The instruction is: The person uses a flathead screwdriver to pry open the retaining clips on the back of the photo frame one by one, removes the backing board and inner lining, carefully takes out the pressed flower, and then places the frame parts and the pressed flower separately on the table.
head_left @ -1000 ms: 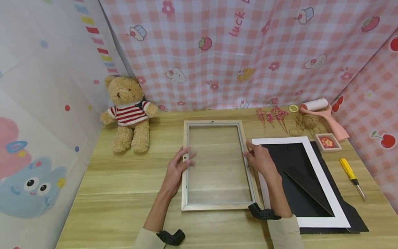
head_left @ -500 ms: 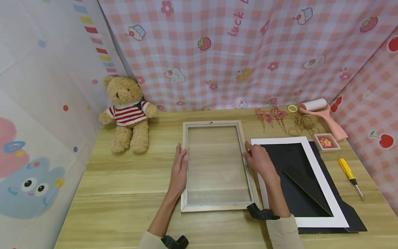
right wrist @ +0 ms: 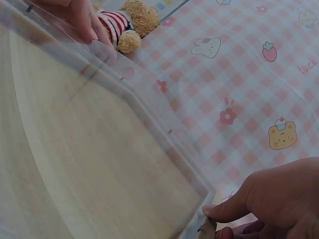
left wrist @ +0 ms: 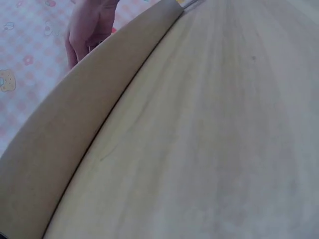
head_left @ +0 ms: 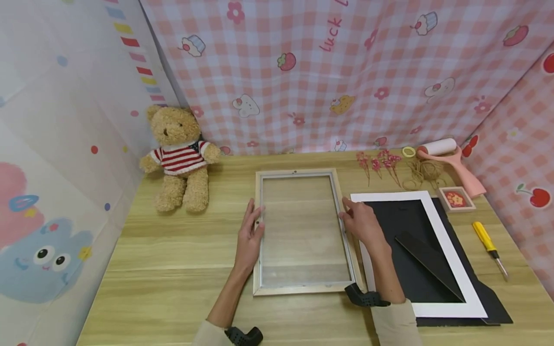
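Observation:
A pale wooden picture frame (head_left: 303, 290) with a clear pane (head_left: 298, 230) lies in front of me in the head view. My left hand (head_left: 248, 240) rests along its left side, fingers fairly straight and their tips at the inner edge. On the opposite side my right hand (head_left: 365, 223) pinches the frame. In the right wrist view, the right hand's thumb (right wrist: 227, 209) presses on the frame's corner area, its other fingers lower and partly cut off. A long wooden bar (left wrist: 79, 109) crosses the left wrist view, with part of a hand visible beyond it.
A white mat border (head_left: 437, 235) lies over a black backing board (head_left: 402, 269) with a stand, right of the frame. Farther right are a yellow-handled screwdriver (head_left: 486, 240), a small boxed ornament (head_left: 456, 198), twine (head_left: 421, 174), dried flowers (head_left: 383, 161) and a lint roller (head_left: 459, 166). A teddy bear (head_left: 179, 158) sits back left.
My left hand's fingers, earlier spread over the frame's left bar toward the pane, have drawn back and straightened along that side. The right hand and the frame look nearly unchanged.

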Available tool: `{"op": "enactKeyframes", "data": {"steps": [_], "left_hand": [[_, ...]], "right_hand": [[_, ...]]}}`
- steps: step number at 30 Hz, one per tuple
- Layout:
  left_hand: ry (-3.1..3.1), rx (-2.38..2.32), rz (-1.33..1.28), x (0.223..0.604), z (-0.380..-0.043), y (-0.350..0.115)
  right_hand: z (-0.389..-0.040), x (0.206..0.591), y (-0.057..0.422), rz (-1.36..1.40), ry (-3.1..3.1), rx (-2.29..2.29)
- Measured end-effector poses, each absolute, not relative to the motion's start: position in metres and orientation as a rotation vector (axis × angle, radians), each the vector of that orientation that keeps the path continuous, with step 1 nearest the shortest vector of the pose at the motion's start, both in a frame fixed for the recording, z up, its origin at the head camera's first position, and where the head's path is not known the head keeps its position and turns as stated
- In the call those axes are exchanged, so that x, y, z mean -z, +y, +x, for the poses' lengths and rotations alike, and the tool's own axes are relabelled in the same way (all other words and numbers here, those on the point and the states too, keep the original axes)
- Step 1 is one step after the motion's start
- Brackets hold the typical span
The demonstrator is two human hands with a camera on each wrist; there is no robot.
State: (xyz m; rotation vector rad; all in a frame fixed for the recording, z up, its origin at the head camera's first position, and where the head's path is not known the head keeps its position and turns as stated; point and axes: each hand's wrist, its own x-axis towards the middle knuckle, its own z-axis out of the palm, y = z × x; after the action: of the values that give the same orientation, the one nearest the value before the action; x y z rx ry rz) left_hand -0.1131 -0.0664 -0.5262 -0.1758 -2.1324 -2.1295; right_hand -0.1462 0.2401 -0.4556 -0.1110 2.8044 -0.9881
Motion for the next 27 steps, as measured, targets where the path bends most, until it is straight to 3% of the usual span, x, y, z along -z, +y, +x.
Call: {"op": "enactKeyframes", "data": {"steps": [14, 27], "left_hand": [[-1.878, 2.485, -0.064, 0.519, -0.114, -0.069], [-2.133, 2.05, -0.237, 0.543, -0.12, -0.068]], "right_hand": [[-0.14, 0.443, 0.247, -0.232, 2.843, 1.113], [-0.134, 0.425, 0.255, -0.346, 2.636, 1.175]]}}
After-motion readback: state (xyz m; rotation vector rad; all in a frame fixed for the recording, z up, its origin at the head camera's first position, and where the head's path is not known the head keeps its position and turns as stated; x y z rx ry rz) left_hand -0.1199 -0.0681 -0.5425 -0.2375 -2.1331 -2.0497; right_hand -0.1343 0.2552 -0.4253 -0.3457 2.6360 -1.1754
